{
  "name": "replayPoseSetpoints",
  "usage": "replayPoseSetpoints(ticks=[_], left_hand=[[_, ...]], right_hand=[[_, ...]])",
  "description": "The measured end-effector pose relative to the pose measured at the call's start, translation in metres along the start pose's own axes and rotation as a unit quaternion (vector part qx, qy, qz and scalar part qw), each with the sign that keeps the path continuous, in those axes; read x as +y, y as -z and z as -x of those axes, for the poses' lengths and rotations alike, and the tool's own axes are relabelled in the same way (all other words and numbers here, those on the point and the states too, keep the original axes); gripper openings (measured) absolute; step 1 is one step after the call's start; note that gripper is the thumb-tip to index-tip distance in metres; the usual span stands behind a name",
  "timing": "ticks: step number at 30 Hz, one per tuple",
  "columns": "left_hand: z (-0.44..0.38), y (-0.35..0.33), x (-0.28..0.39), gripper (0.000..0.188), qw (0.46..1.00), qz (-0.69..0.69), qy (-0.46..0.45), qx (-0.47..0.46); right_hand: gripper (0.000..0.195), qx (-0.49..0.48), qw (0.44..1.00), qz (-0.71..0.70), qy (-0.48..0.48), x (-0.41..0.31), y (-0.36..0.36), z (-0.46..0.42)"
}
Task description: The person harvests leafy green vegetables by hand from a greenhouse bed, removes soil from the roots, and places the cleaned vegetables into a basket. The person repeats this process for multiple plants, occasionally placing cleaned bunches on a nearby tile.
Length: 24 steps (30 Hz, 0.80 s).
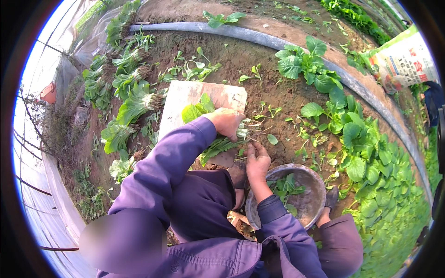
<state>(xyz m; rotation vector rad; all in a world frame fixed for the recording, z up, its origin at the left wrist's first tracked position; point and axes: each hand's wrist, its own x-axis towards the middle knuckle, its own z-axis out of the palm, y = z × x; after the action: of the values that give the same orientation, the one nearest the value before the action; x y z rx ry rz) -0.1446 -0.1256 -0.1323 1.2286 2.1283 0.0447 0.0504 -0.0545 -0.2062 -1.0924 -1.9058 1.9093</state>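
My left hand (227, 123) is closed around a bunch of leafy greens (217, 147), whose pale stems and thin roots point right. Under that hand and forearm lies a pale, worn flat board (177, 100), with some broad leaves (195, 111) over it. Just below the root ends is my right hand (257, 160); its thumb and fingertips are close together, and whether they pinch a root cannot be made out. A round grey basin (314, 177) with loose leaves (286, 187) inside stands between my legs, partly behind my right forearm.
Bundles of rooted greens (135, 104) lie on the soil at left. Dense leafy plants (368, 173) grow at right. A grey hose or pipe (243, 33) curves beyond them, with a printed sack (405, 62) past it. Plastic sheeting (52, 194) on a frame borders the left side.
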Motion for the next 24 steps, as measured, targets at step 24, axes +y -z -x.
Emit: replayPoseSetpoints(ticks=[24], left_hand=[[0.004,0.011,-0.001,0.071,0.993,-0.074,0.005,0.087]], right_hand=[[0.021,0.022,0.887,0.313,0.34,-0.074,0.013,-0.076]])
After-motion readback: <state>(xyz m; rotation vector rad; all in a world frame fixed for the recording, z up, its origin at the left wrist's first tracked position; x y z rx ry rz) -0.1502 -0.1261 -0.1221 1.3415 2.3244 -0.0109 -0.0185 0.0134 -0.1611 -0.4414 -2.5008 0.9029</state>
